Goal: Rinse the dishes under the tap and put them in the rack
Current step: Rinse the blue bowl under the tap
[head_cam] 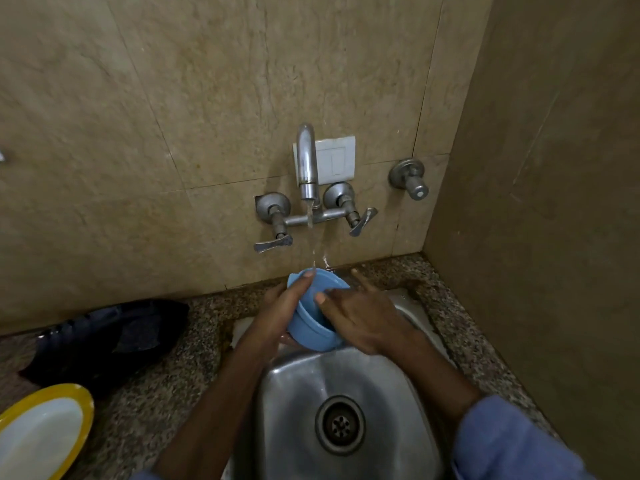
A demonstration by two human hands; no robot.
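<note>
Where the thin stream (310,230) from the wall tap (306,161) comes down, it meets the far rim of a blue bowl (313,323) held over the back edge of the steel sink (381,393). Much of the bowl is covered. The left hand (280,306) wraps its left wall, with the thumb hooked over the rim into the mouth and the fingers tucked underneath, where only their tips show. The right hand (360,317) lies against the bowl's right side with its thumb pressed on the wall and one finger pointing straight toward the wall behind. Its other fingers are hidden behind the rim, so I cannot tell whether that hand is gripping the bowl or only resting on it.

The bowl is tipped. Its mouth faces up and away toward the tiled wall and its base points down and back toward the person, so its axis runs from near to far. The inside is barely visible.

On the speckled bench (156,403) to the left, a yellow-rimmed white plate (41,434) is cut off by the frame edge. Beyond it lies a dark crumpled thing (110,337), too shadowed to identify. A blue sleeve (512,448) covers the right forearm.
</note>
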